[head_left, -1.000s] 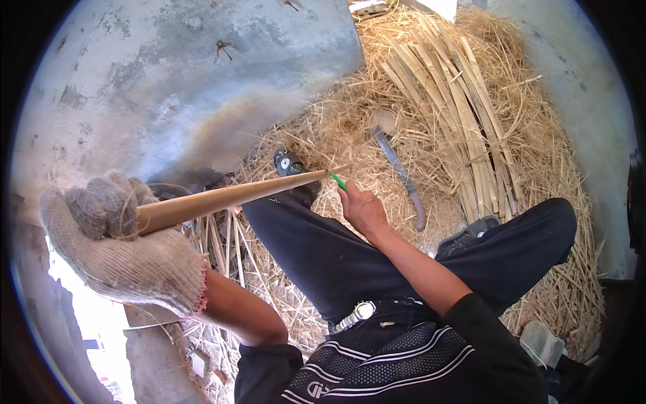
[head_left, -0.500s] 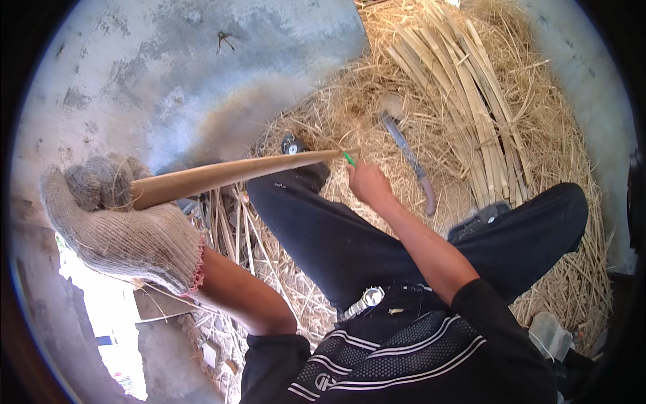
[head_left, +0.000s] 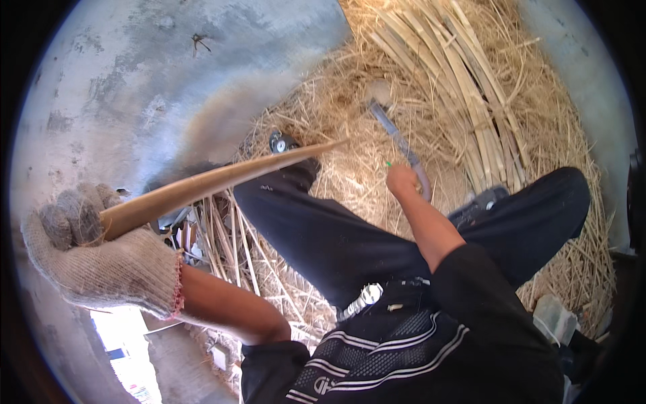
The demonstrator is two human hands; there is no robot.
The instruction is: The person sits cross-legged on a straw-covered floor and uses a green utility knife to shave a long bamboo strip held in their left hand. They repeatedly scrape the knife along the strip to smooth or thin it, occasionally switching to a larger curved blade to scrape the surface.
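Observation:
My left hand point(head_left: 87, 249), in a knitted grey-beige work glove, is closed around the thick end of a long split bamboo strip point(head_left: 215, 180). The strip slants up to the right across my lap, its tapering far end free in the air. My bare right hand point(head_left: 402, 180) is closed, away from the strip. A small green thing point(head_left: 389, 164) pokes out of its fingers; the rest is hidden in the fist. Just beyond that hand, a long-bladed knife point(head_left: 393, 131) lies on the shavings, its handle partly behind the hand.
A bundle of split bamboo strips point(head_left: 471, 87) lies at the far right on straw-like shavings point(head_left: 323, 108). More thin strips point(head_left: 225, 236) lie beside my left leg. A stained grey wall point(head_left: 155, 87) rises at the left. My crossed legs point(head_left: 323, 229) frame the work area.
My right hand has moved right, away from the strip's thin end, with the green thing still in it. My left hand and the strip's thick end have shifted down and left.

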